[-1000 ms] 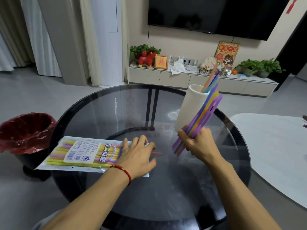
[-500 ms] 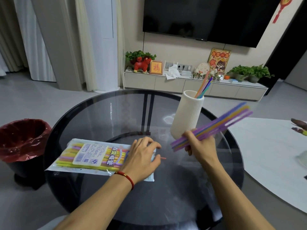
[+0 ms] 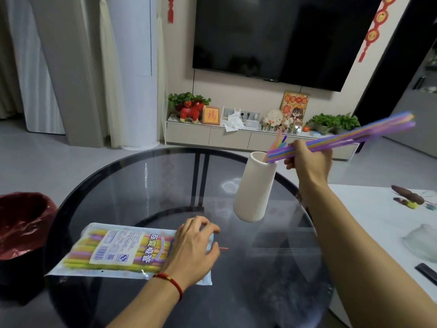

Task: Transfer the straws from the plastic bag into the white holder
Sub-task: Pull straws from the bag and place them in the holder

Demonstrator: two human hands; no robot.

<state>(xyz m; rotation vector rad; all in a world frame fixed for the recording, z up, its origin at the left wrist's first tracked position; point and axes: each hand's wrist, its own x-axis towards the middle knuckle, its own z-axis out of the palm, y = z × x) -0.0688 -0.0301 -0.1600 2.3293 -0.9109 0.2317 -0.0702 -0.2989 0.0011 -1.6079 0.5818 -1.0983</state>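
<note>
Straws in hand: bundle of straws (image 3: 354,136) lies nearly level, long axis running from the mouth of the white holder (image 3: 256,190) up and out to the right; near ends sit just above the holder's rim.
Right hand (image 3: 307,159): grip closed around the bundle close to its near end.
Holder: white, ribbed, upright on the counter (image 3: 132,185), a few straws already standing in it.
Plastic bag (image 3: 118,252): flat on the counter, long axis left to right, more straws inside.
Left hand (image 3: 191,249): rests on the bag's right end, fingers curled; I cannot tell whether its grip has closed on anything.
Label: white panel with a barcode and small unreadable print; large Chinese characters on the bag.
Counter: round dark glass top.
Room: red-lined bin (image 3: 21,223) at left, wall television (image 3: 279,36) above a low cabinet.
</note>
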